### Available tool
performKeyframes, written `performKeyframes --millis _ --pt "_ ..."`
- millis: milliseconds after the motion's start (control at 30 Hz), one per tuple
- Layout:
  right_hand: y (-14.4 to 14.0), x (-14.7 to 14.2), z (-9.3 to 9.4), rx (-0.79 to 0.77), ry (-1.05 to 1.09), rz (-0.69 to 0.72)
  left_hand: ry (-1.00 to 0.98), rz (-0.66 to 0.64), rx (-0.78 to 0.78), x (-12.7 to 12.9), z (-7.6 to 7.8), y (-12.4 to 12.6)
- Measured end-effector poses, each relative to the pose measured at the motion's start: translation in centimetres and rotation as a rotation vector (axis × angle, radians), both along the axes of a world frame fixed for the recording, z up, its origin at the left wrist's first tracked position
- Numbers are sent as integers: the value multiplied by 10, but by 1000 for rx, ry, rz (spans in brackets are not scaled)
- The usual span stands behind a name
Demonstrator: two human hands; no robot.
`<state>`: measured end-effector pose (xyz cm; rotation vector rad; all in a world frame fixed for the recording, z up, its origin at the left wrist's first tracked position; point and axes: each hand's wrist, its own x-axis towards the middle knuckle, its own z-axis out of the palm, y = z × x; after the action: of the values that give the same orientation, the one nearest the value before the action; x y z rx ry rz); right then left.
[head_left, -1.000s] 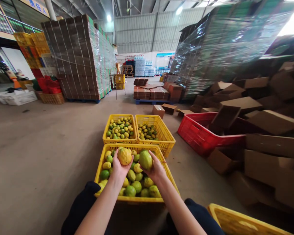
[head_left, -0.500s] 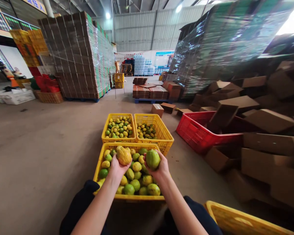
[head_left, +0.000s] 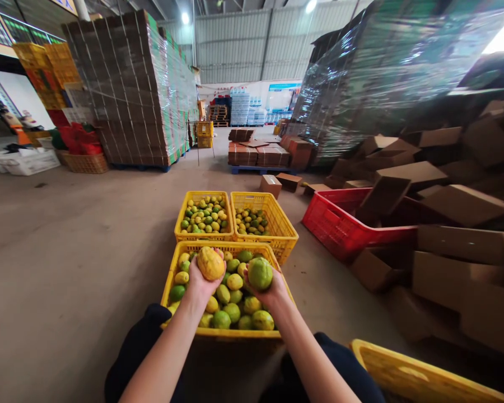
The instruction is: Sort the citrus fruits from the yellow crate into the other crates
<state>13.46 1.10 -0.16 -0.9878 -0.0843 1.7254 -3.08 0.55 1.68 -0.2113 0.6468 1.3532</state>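
Left hand: our left hand (head_left: 199,282) is raised at lower centre of the frame, forearm running up from the bottom edge, fingers curled around a yellow fruit (head_left: 210,263).
Right hand: our right hand (head_left: 267,291) is just right of it, fingers cupped under a green fruit (head_left: 260,273).
Yellow fruit: lumpy, dull orange-yellow skin, held over the near crate.
Green fruit: round, smooth, bright green.
Near crate: yellow crate (head_left: 170,280) below both hands, full of mixed green and yellow fruit.
Further up: two more yellow crates (head_left: 286,229) side by side, fruit inside.
Right of frame: red crate (head_left: 340,232) among cardboard boxes (head_left: 466,204).
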Motion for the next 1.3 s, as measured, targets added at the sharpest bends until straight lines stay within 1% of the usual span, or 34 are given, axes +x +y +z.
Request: performKeyframes --millis 100,267,433,533,600,667,767,867,967,1067,1133,1200,1300 --pt "-1 -3 4 -108 19 8 16 -7 -8 -1 3 -1" --pt "-8 -7 19 -56 29 78 1 -9 -12 -5 7 -4" --pt "-12 -8 24 10 0 122 24 66 -53 -9 5 -4" --pt "-11 -10 23 83 -52 109 25 90 -26 -13 5 -5" --pt "-10 -12 23 110 -89 109 50 128 -34 -16 6 -5" --pt "-10 -14 25 89 -115 107 80 163 -50 -19 8 -5" --pt "-11 -16 27 20 -134 73 92 142 -29 -20 9 -5" --pt "-11 -17 27 -25 -106 34 80 137 15 -17 8 -6" --pt "-9 -16 24 -22 -85 17 82 156 33 -14 6 -6" --pt "-6 -15 21 12 -109 -12 54 183 20 -13 5 -4" --pt "-4 -16 21 20 -116 -30 12 173 1 -13 4 -2" --pt "-3 -17 20 5 -124 -52 -13 119 -13 -12 4 -1" --pt "-2 -18 19 -32 -158 -104 23 32 -9 -11 4 0"
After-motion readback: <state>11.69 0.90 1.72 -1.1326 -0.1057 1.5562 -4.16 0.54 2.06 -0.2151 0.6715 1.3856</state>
